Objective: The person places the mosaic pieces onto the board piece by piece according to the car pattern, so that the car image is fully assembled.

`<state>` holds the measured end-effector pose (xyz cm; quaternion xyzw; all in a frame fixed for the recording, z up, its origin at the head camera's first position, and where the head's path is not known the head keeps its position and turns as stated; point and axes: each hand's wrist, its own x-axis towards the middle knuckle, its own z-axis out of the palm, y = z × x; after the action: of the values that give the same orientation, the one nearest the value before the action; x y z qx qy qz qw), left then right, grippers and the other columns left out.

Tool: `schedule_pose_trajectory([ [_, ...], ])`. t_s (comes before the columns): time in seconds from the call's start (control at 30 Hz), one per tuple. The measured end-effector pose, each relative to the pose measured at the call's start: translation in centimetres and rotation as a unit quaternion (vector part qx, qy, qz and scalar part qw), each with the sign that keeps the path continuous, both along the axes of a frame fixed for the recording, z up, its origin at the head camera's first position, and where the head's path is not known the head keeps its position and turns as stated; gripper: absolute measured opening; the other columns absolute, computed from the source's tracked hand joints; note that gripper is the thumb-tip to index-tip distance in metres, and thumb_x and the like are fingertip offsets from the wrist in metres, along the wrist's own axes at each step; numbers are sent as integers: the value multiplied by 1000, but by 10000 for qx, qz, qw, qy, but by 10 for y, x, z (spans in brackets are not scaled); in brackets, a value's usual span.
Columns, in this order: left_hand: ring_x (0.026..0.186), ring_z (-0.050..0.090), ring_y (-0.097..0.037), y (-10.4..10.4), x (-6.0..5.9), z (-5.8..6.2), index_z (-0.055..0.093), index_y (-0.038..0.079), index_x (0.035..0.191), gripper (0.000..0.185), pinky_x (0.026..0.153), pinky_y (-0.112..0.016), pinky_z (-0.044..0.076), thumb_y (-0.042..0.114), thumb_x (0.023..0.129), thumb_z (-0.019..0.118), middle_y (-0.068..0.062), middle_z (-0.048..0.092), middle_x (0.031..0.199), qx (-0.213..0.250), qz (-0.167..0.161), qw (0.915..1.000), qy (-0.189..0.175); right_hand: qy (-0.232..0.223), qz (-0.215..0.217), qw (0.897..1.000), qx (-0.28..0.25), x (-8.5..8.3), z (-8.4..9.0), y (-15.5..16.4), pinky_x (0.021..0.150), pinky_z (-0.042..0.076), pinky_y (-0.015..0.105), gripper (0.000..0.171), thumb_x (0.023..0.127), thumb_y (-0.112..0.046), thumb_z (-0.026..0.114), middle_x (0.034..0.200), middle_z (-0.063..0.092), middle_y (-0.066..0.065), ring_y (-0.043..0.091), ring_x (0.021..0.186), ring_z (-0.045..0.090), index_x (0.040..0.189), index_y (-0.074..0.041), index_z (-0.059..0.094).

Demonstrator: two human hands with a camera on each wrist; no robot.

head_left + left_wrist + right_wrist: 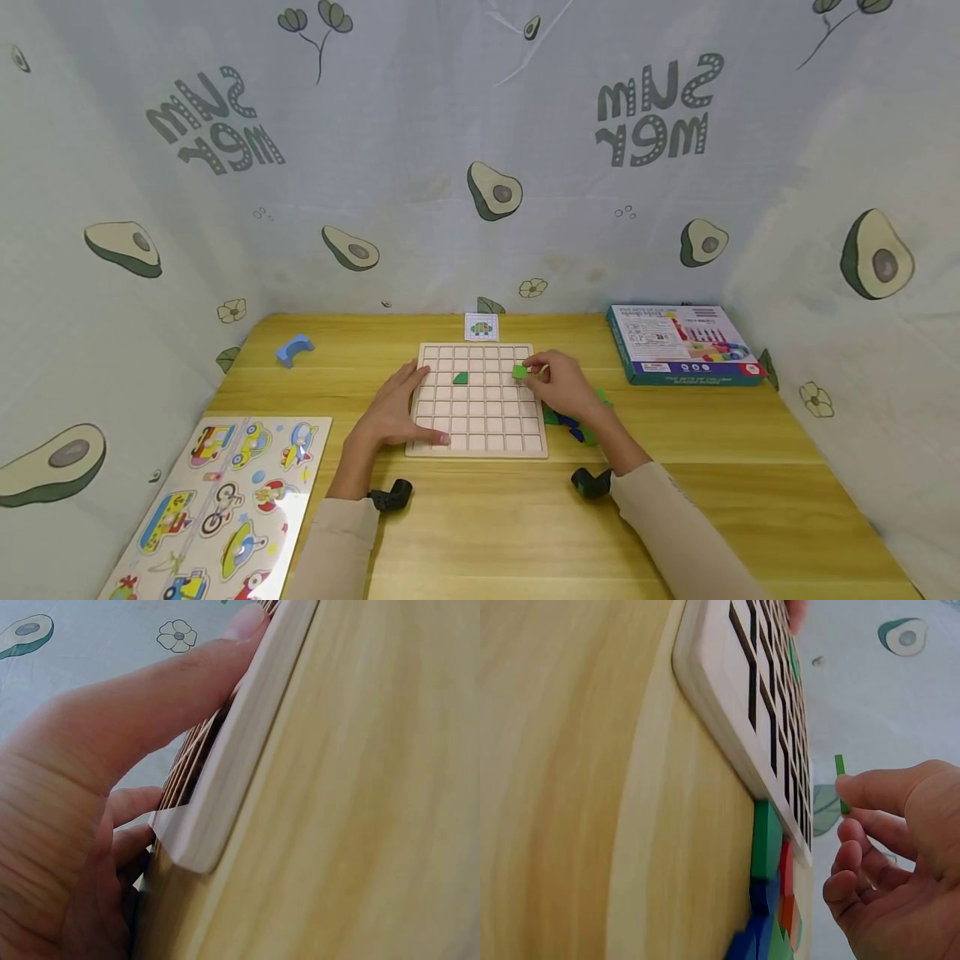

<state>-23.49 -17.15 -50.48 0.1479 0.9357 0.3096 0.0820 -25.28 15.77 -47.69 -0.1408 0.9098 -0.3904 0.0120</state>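
A pale wooden grid board (477, 442) lies on the wooden table, with one green tile (461, 378) seated in a cell. My left hand (397, 408) lies flat on the board's left side, fingers straight, thumb along the front edge; the left wrist view shows those fingers (172, 697) over the board's edge (225, 802). My right hand (558, 382) pinches a small green tile (519, 372) just above the board's right cells. In the right wrist view the green tile (841, 780) is held at the fingertips (877, 787), a little off the board (742, 697).
Loose coloured tiles (573, 421) lie right of the board, also seen as a pile (769, 900). A pattern card (481, 327) sits behind the board, a box (678, 343) at right, a blue arch block (293, 349) at left, and a vehicle puzzle (221, 508) at front left.
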Motion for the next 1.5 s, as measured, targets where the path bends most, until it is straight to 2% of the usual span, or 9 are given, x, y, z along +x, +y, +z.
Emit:
schedule_pose_trajectory([
  [0.27,160,14,-39,0,-2,-2,26,15,165,133,124,-64,24,64,60,92,-9,14,174,-72,-51,10000,23,-11,258,9996,-136,-6,-4,-23,69,42,31,27,98,-10,66,105,63,15,18,75,48,122,3,71],
  [0.63,160,15,-38,-1,-3,-3,27,17,165,132,124,-63,25,65,61,91,-8,14,175,-140,19,9999,4,-120,436,9990,40,-18,-8,-48,69,43,30,26,96,-12,69,102,65,10,17,75,48,119,-1,74],
  [1.0,160,14,-38,-1,-3,-3,26,17,165,132,124,-64,24,66,61,91,-7,13,175,-104,18,9999,-24,-131,352,9989,290,-23,-11,-61,74,44,31,24,95,-14,69,97,63,6,19,82,50,117,-6,76],
  [1.23,161,13,-36,0,-2,-1,26,17,165,132,126,-62,23,66,61,91,-6,12,175,-143,55,9999,-36,-301,269,9977,540,-20,-6,-67,78,47,33,25,94,-16,70,101,64,6,19,86,53,118,-10,76],
  [1.5,161,13,-35,1,-2,-1,26,18,165,132,126,-61,23,67,61,90,-6,13,175,-184,58,9998,-56,-355,237,9974,583,-22,-6,-67,81,49,36,27,93,-19,73,102,64,6,20,89,55,118,-11,76],
])
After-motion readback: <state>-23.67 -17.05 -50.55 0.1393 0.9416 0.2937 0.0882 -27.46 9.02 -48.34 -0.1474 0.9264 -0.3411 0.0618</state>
